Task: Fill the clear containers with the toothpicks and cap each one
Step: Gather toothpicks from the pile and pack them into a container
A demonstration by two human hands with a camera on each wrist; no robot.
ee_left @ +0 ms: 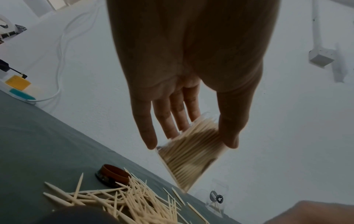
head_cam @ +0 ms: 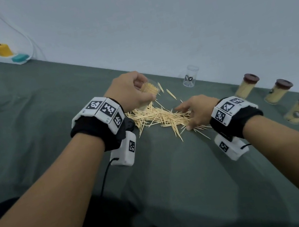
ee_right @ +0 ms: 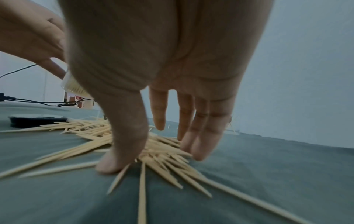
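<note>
My left hand (head_cam: 130, 91) grips a clear plastic container packed with pale wooden toothpicks (ee_left: 191, 157), thumb on one side and fingers on the other. I hold it tilted above the grey-green cloth-covered table (head_cam: 44, 112). My right hand (head_cam: 196, 111) reaches down with fingers spread and fairly straight, thumb and fingertips pressing on the loose heap of toothpicks (head_cam: 157, 118) scattered on the cloth between my hands. A round brown cap (ee_left: 113, 175) lies on the table, touching the heap's edge near my left wrist. An empty clear container (head_cam: 190, 79) stands by the far edge of the table. To my right, three filled containers with brown caps (head_cam: 278, 91) stand in a row, well apart from the heap.
</note>
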